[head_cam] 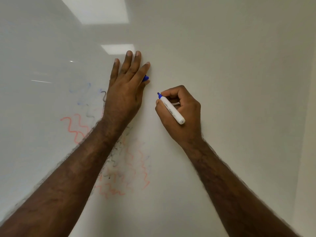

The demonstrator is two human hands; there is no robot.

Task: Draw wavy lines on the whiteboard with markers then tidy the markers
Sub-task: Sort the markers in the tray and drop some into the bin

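Head view. Whiteboard, glossy white, fills the frame; faint red, black and blue wavy lines sit lower left. Left hand lies flat at centre, fingers straight, a blue cap tucked under the thumb side. Right hand, right of centre, pinches a white-barrelled blue-tipped marker, tip at the board. Drawing step likely in hand; next move calls for steady sideways waving. Barrel print unreadable.
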